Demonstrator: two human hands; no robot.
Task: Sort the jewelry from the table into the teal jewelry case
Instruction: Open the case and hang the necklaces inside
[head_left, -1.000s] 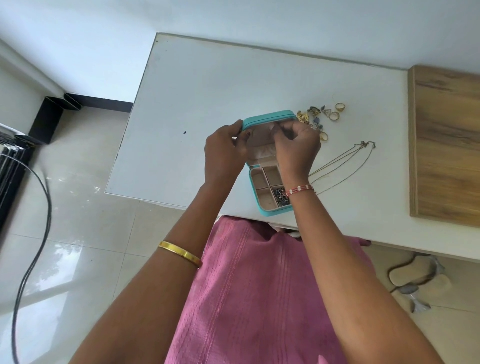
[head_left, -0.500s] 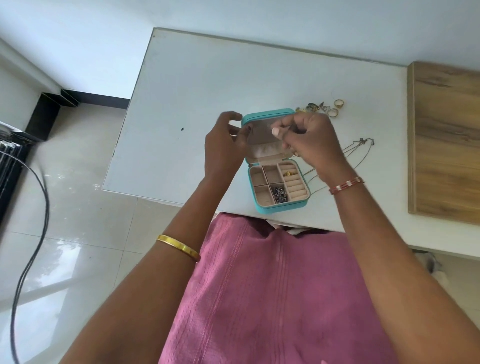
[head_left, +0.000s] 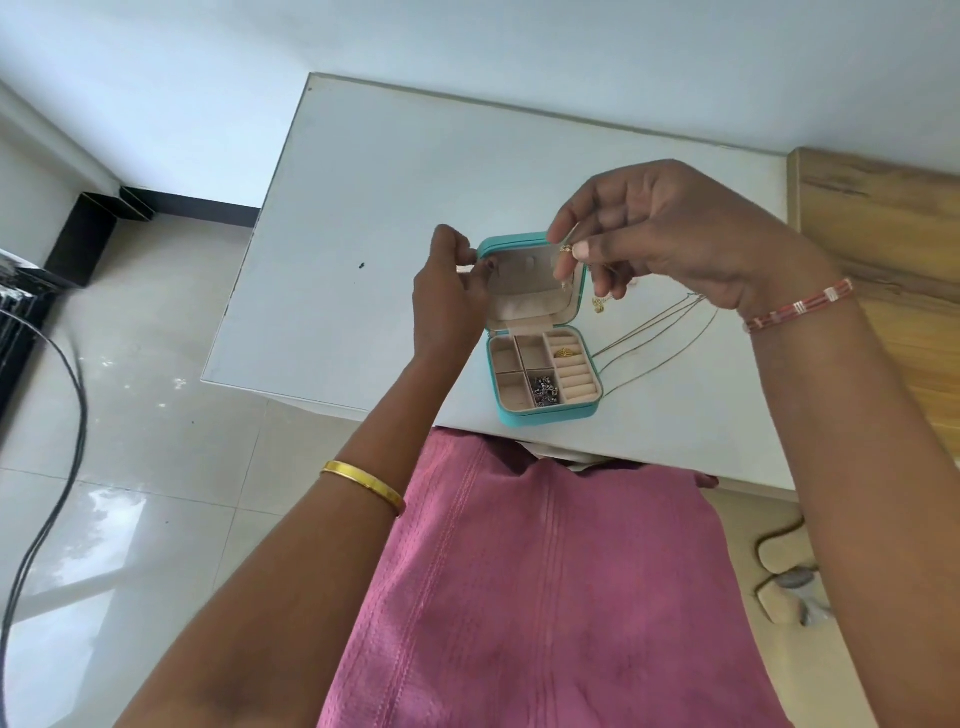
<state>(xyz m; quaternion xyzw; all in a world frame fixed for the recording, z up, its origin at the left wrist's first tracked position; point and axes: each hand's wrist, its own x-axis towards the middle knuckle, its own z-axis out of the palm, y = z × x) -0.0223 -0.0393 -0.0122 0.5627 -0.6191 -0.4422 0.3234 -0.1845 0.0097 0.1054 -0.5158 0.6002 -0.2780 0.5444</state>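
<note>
Between the right hand (head_left: 675, 244) thumb and forefinger sits a small gold piece (head_left: 566, 249), maybe an earring; left hand (head_left: 451, 296) fingers pinch the teal case (head_left: 540, 332) lid edge.

Home: tiled floor (head_left: 156, 467), slippers (head_left: 789, 577).

No readable text, labels or numbers.

Loose jewelry pile behind right hand (head_left: 691, 244)
</note>
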